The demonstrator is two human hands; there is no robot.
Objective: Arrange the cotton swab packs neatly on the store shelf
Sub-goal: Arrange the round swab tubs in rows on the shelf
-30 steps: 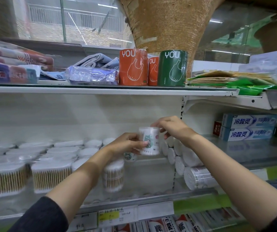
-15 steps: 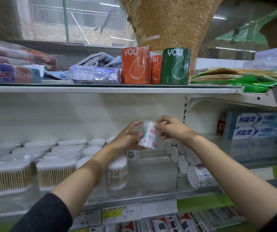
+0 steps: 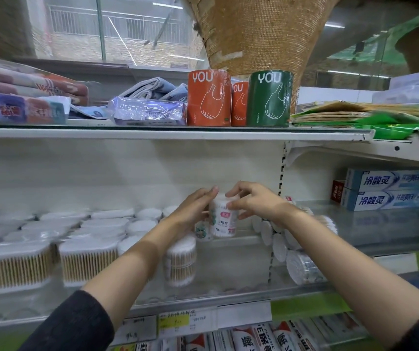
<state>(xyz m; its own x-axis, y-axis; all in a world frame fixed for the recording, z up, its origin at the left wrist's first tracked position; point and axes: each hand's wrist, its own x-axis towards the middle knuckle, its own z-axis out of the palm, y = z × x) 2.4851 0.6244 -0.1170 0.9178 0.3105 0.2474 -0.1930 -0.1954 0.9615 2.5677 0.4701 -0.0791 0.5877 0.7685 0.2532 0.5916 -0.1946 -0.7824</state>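
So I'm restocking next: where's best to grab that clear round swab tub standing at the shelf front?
Grip the round swab tub by its curved side wall, coming from the front. It stands upright, its front unobstructed, though rectangular packs crowd its left.

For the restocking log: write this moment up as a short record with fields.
held item: small white cylindrical tub of cotton swabs with a printed label, upright, at the back of the middle metal shelf
left hand: fingers on the tub's left side
right hand: fingers curled on its top and right side
left of the tub: flat clear rectangular packs of wooden-stick swabs in rows
right of the tub: round clear swab tubs lying on their sides
shelf above: orange roll marked YOU, green roll marked YOU
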